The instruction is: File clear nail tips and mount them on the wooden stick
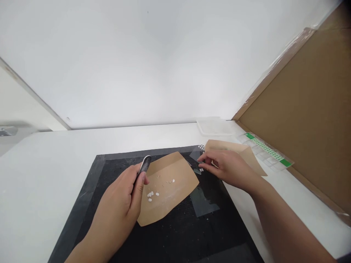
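Observation:
My left hand (124, 193) is closed round a slim black tool (144, 166) with a rounded, white-edged tip that points up and away. I cannot make out its exact kind. Beneath and beside it lies a sheet of brown paper (167, 166), with several small white oval pieces (150, 194) and fine scraps on it. My right hand (223, 166) is at the far right of the black mat (175, 237), thumb and fingertips drawn together in a pinch. Whatever is between those fingertips is hidden or too small to name. Small white ovals (201, 170) lie just below them.
Clear film pieces (204, 202) lie on the mat. A second brown paper sheet (241, 148) is beyond my right hand. Farther right are a clear compartment box with a green-white label strip (267, 149) and a cardboard panel (307, 102). A translucent tray (215, 127) stands near the white back wall.

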Tool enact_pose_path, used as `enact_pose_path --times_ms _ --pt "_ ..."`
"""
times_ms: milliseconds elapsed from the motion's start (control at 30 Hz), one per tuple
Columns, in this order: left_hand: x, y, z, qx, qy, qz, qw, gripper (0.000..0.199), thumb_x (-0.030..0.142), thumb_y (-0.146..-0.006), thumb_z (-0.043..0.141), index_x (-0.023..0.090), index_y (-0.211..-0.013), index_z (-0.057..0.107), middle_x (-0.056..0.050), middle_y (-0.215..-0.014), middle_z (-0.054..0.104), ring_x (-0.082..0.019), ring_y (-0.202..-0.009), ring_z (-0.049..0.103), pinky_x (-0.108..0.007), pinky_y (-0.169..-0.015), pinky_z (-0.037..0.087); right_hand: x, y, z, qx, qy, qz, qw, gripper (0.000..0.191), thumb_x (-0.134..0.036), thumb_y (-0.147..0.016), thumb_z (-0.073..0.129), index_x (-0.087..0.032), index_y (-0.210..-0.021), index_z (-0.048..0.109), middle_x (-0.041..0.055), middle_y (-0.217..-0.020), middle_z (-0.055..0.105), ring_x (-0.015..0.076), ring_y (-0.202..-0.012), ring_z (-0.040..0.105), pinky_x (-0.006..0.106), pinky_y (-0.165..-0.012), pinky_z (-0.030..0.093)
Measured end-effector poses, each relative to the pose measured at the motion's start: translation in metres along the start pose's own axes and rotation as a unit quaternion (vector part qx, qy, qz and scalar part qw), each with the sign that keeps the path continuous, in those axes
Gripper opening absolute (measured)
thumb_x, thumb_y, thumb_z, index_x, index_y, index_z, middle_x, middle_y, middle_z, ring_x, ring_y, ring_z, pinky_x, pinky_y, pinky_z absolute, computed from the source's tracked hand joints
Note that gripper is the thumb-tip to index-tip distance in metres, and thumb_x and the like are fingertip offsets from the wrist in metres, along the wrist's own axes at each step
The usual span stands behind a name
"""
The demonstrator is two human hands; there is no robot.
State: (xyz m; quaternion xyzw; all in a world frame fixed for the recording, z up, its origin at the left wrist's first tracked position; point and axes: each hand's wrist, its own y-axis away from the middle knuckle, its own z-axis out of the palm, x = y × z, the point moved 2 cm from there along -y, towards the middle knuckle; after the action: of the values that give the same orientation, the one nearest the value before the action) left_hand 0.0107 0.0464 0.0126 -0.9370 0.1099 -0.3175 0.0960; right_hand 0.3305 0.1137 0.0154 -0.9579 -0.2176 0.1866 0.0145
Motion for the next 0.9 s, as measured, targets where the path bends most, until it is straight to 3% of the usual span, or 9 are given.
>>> enact_pose_path --times_ms 200,467,533,600,667,733,800,900 --pt "-0.001 0.001 0.001 0.015 -0.007 0.008 1.0 0.03 0.041 -0.109 0.038 0.025 -0.09 0.055 0.003 -0.071 0.06 -0.017 -0.055 0.055 -0.028 -0.054 0.04 -0.007 -0.001 0.0 -0.045 0.022 -0.006 0.999 0.02 -0.041 -0.103 0.062 -0.03 -0.093 0.076 -0.0016 -0.083 0.077 0.0195 -0.077 0.067 0.031 -0.064 0.041" --pt "-0.002 0.001 0.004 0.012 0.0 0.03 0.999 0.028 0.04 -0.11 0.039 0.025 -0.092 0.055 0.002 -0.079 0.062 -0.017 -0.065 0.06 -0.028 -0.059 0.043 -0.005 0.0 -0.007 0.03 -0.003 0.015 0.999 0.029 -0.039 -0.107 0.052 -0.03 -0.095 0.076 -0.002 -0.085 0.079 0.0189 -0.079 0.071 0.029 -0.067 0.044" --pt "-0.003 0.002 0.005 0.01 0.0 0.03 0.999 0.028 0.04 -0.11 0.038 0.025 -0.092 0.055 0.002 -0.08 0.062 -0.017 -0.067 0.061 -0.028 -0.06 0.044 -0.003 0.0 -0.012 0.07 0.007 0.051 0.996 0.026 -0.035 -0.107 0.052 -0.03 -0.098 0.076 -0.0032 -0.08 0.077 0.0172 -0.072 0.069 0.029 -0.065 0.043" --pt "-0.004 0.002 0.005 0.009 0.0 0.027 1.0 0.029 0.041 -0.11 0.038 0.026 -0.093 0.055 0.002 -0.081 0.063 -0.017 -0.068 0.061 -0.028 -0.06 0.044 0.002 0.003 -0.019 0.17 0.02 0.107 0.979 0.024 -0.034 -0.106 0.053 -0.03 -0.105 0.076 -0.0033 -0.078 0.077 0.0158 -0.065 0.066 0.029 -0.063 0.042" --pt "-0.004 0.002 0.007 0.007 -0.001 0.024 1.0 0.028 0.042 -0.11 0.038 0.026 -0.094 0.055 0.002 -0.083 0.063 -0.017 -0.07 0.062 -0.028 -0.061 0.045 0.01 0.007 -0.029 0.293 0.013 0.161 0.942 0.025 -0.039 -0.105 0.054 -0.03 -0.113 0.075 -0.002 -0.079 0.077 0.0153 -0.06 0.063 0.029 -0.061 0.043" --pt "-0.005 0.003 0.008 0.005 -0.007 0.025 1.0 0.028 0.043 -0.11 0.038 0.026 -0.097 0.056 0.002 -0.085 0.064 -0.017 -0.073 0.064 -0.028 -0.064 0.046 0.021 0.012 -0.037 0.372 -0.006 0.205 0.905 0.029 -0.046 -0.105 0.054 -0.029 -0.114 0.075 -0.001 -0.076 0.075 0.0156 -0.057 0.061 0.03 -0.06 0.043" --pt "-0.005 0.004 0.009 0.004 -0.011 0.028 1.0 0.028 0.044 -0.11 0.038 0.026 -0.1 0.056 0.002 -0.088 0.065 -0.018 -0.076 0.065 -0.029 -0.067 0.047 0.033 0.016 -0.043 0.38 -0.014 0.247 0.891 0.033 -0.051 -0.104 0.053 -0.028 -0.107 0.076 -0.0012 -0.066 0.071 0.0169 -0.055 0.061 0.03 -0.06 0.044" --pt "-0.006 0.005 0.011 0.006 -0.01 0.03 0.999 0.027 0.043 -0.11 0.037 0.027 -0.101 0.058 0.002 -0.089 0.065 -0.018 -0.078 0.065 -0.029 -0.068 0.047 0.049 0.019 -0.046 0.338 -0.013 0.307 0.89 0.049 -0.06 -0.106 0.043 -0.027 -0.093 0.076 0.0 -0.057 0.066 0.0201 -0.057 0.063 0.032 -0.06 0.043"
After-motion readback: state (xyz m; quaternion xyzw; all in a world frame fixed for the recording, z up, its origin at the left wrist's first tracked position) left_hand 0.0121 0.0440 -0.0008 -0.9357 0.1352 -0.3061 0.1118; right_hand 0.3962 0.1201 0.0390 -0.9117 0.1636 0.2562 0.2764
